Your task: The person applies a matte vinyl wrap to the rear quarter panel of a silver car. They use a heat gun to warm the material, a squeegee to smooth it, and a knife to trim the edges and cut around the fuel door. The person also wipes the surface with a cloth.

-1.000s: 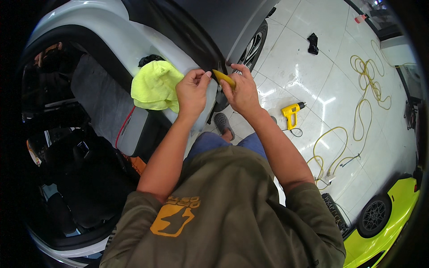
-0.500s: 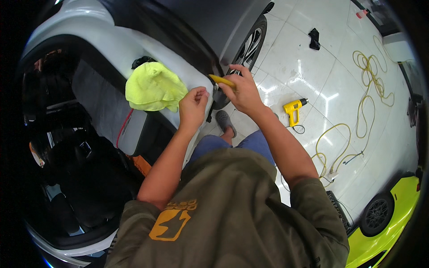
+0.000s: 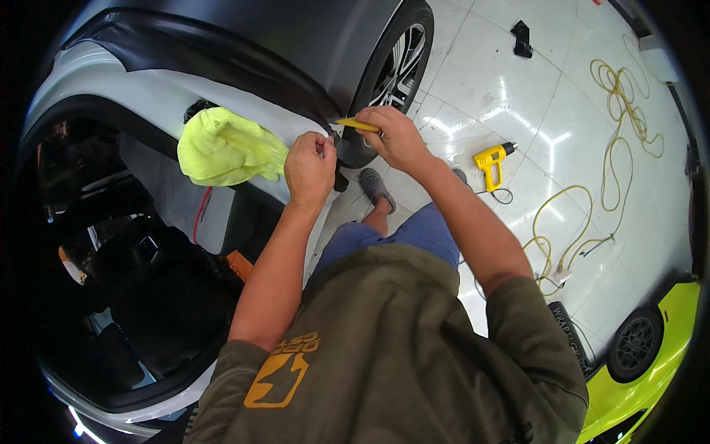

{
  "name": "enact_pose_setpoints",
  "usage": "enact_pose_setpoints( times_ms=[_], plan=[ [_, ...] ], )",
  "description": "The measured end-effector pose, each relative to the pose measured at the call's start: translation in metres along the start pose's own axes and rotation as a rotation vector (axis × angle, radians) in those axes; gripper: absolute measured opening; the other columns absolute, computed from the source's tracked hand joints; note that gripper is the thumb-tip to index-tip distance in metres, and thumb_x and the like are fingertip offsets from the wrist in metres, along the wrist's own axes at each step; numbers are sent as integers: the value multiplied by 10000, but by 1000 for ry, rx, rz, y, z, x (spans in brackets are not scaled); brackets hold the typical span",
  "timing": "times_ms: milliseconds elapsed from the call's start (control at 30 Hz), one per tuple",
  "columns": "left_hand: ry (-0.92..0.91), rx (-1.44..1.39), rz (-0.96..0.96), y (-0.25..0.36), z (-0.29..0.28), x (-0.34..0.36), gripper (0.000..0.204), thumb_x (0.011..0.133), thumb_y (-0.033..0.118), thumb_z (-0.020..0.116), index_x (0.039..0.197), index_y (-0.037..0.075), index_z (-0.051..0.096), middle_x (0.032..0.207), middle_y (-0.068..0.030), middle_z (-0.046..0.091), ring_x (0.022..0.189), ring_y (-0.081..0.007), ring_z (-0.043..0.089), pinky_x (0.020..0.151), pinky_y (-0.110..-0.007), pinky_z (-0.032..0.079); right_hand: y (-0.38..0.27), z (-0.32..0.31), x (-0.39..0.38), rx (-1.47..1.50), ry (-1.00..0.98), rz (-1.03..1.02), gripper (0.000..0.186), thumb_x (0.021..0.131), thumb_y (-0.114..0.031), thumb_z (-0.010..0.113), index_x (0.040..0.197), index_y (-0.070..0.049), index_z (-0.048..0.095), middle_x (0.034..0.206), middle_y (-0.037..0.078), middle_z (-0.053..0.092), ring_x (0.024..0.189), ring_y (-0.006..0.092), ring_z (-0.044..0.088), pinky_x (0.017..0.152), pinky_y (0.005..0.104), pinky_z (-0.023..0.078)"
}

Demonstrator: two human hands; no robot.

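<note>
My right hand (image 3: 392,137) is closed on a slim yellow tool (image 3: 355,123), its tip at the dark film (image 3: 310,100) along the car's edge. Just below and left of it, my left hand (image 3: 310,166) has its fingers curled by the end of the white car sill (image 3: 251,89); whatever is between them is too small to make out. A crumpled neon yellow cloth (image 3: 229,152) lies on the sill left of my left hand, with a small black bundle (image 3: 198,109) partly behind it. The car's wheel (image 3: 392,66) is just beyond my hands.
A yellow heat gun (image 3: 492,163) lies on the tiled floor (image 3: 473,89) to my right, with looped yellow cables (image 3: 617,96) and a black item (image 3: 521,38). A lime-green car (image 3: 669,325) stands at lower right. The dark car interior (image 3: 126,281) is on my left.
My left hand has drawn down from the tool's tip. My right hand has shifted slightly left, the tool now lying flatter. The view has shifted, moving the floor items rightward in the picture.
</note>
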State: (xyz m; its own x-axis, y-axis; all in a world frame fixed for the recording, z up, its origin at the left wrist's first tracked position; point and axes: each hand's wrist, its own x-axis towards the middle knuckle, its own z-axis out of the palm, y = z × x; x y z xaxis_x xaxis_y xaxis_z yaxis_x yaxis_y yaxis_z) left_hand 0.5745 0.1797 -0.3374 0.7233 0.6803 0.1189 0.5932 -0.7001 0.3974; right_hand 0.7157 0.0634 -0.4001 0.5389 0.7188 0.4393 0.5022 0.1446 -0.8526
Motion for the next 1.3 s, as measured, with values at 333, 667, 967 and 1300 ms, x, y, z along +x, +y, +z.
enact_pose_setpoints(
  times_ms=[333,667,967,1300],
  plan=[
    [-304,-50,-162,-33,-9,-42,146,868,123,647,909,-17,651,841,-175,667,749,-306,653,705,-379,515,31,2,9,-47,-215,-122,128,856,-150,638,924,-48,601,857,130,592,874,320,586,764,416,497],
    [-416,-122,-217,-48,-29,-33,213,908,131,650,1032,-43,659,872,-105,696,760,-145,647,715,-279,517,-22,36,-28,1722,532,1117,245,940,-129,579,1117,38,555,1027,142,650,935,284,664,866,436,537],
    [-595,-43,-208,-65,-32,-53,250,876,128,673,1065,-35,650,948,-175,690,800,-255,670,729,-344,525,-28,87,-9,1764,657,1371,278,976,-155,526,1187,27,527,1153,149,609,1027,302,623,925,435,513],
    [-733,0,-193,-65,-36,-47,305,878,168,668,1096,-43,640,955,-187,687,853,-277,669,782,-364,523,-26,92,-16,1768,772,1334,260,968,-129,541,1173,29,530,1106,161,618,984,290,639,853,433,541]
  ],
)
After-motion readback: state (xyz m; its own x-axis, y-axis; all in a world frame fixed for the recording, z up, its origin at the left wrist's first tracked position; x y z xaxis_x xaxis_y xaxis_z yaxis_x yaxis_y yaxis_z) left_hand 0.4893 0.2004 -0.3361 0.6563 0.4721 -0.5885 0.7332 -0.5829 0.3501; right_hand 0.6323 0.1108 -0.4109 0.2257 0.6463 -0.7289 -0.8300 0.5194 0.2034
